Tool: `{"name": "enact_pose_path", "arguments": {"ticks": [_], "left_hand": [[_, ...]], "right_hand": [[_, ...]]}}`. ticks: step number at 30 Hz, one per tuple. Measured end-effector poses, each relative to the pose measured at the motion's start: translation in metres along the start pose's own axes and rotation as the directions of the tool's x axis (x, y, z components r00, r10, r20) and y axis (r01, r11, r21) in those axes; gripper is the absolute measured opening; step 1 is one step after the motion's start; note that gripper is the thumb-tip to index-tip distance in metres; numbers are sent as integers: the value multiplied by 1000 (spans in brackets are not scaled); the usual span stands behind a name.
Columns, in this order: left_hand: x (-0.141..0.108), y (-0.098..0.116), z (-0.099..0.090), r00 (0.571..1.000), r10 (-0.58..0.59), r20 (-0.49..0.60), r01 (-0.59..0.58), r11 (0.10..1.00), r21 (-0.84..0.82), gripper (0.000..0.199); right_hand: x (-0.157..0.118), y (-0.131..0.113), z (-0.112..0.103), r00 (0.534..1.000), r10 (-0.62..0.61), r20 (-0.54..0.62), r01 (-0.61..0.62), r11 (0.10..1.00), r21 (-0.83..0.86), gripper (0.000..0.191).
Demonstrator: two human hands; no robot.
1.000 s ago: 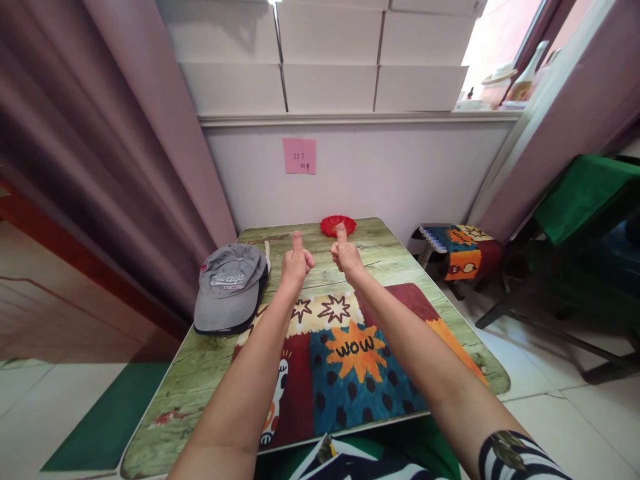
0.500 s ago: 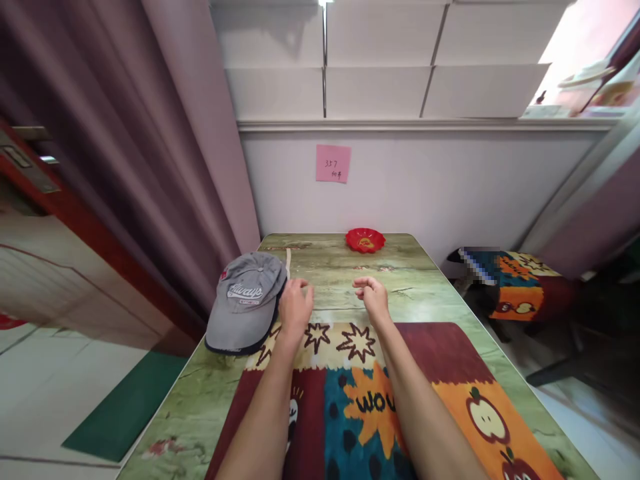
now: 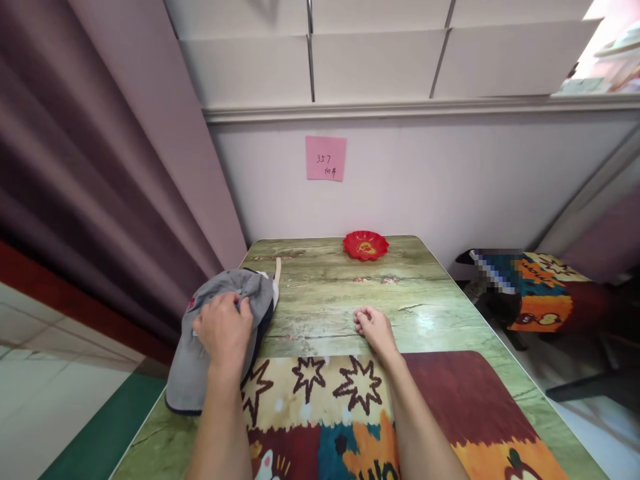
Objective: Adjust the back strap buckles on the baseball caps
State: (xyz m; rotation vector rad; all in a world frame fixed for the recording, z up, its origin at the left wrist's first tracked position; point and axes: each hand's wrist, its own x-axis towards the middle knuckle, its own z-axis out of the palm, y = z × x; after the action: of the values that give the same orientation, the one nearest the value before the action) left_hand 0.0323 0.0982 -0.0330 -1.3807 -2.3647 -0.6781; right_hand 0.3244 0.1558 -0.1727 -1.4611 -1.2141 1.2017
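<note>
Looking forward and down from my head

My camera is sitting above and behind my forearms (image 3: 220, 427), facing across the table (image 3: 315, 300) toward the wall (image 3: 425, 173). It is viewing from close by: my left hand (image 3: 225, 328) and right hand (image 3: 376, 330) are showing below mid-frame, and the bottom border is cutting off the table's near part.

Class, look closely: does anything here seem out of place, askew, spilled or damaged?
Nothing looks spilled or broken. The pink sticky note on the wall tilts slightly, and the gray baseball cap looks rumpled under the left hand. Oddest: a pixelated patch at the patterned stool, hiding detail.
</note>
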Motion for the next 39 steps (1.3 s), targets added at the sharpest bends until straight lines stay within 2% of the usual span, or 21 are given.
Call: {"name": "enact_pose_path", "arguments": {"ticks": [3,5,7,8,9,12,16,18,20,22,23,25,26,28,30,31,33,34,36,37,39], "left_hand": [[7,-6,-13,979,-93,-184,48,971,-234,23],[8,-4,-28,906,-212,-365,30,895,-445,21],[5,6,-45,816,-302,-493,-69,796,-602,19],[1,14,-53,788,-321,-525,-131,746,-653,18],[-4,24,-61,788,-313,-529,-187,697,-692,17],[-24,55,-74,873,-202,-444,-266,566,-780,13],[-56,88,-74,919,-19,-394,-330,512,-793,6],[-67,99,-69,911,167,-376,-409,471,-782,6],[-73,107,-64,865,397,-307,-465,406,-786,6],[-73,113,-59,810,552,-197,-452,374,-810,7],[-71,114,-57,799,586,-136,-419,380,-824,8],[-66,113,-51,812,583,-15,-321,426,-846,12],[-63,111,-47,826,561,49,-257,454,-853,14],[-58,109,-37,834,511,207,-85,490,-868,21],[-56,108,-26,786,476,394,142,483,-864,34],[-57,108,-20,743,468,479,252,466,-848,43],[-59,109,-8,665,462,587,412,428,-804,62],[-60,110,-3,648,456,610,456,410,-790,70],[-60,108,8,652,437,620,485,388,-784,77],[-59,106,14,668,423,612,471,397,-788,77],[-56,100,25,723,385,574,373,482,-793,71]], "right_hand": [[-4,-13,1,999,23,37,-26,995,98,26],[-10,-28,1,997,41,70,-57,969,240,32],[-18,-49,0,990,22,142,-72,932,356,38],[-24,-61,-1,983,-4,182,-68,920,386,40],[-30,-73,-3,974,-34,224,-61,914,401,41],[-51,-108,-9,941,-103,321,-47,903,428,44],[-78,-138,-11,911,-136,390,-86,861,501,53],[-84,-144,-10,919,-121,375,-113,831,544,47],[-84,-146,-12,947,-91,307,-108,812,574,34],[-78,-146,-17,979,-52,199,-72,820,568,24],[-74,-147,-21,989,-38,146,-49,833,551,20],[-68,-147,-32,997,-67,44,35,863,504,15],[-67,-148,-37,992,-128,-9,118,878,464,15],[-66,-149,-45,938,-328,-112,346,883,317,15],[-66,-149,-48,842,-520,-145,536,837,111,18],[-65,-148,-48,802,-583,-127,590,807,25,22],[-61,-141,-45,756,-651,-73,647,759,-70,30],[-58,-136,-44,742,-670,-41,664,741,-100,35],[-49,-122,-42,734,-678,40,675,721,-157,47],[-44,-114,-41,745,-661,96,665,722,-192,52],[-37,-98,-43,785,-574,233,620,734,-278,61]]}}
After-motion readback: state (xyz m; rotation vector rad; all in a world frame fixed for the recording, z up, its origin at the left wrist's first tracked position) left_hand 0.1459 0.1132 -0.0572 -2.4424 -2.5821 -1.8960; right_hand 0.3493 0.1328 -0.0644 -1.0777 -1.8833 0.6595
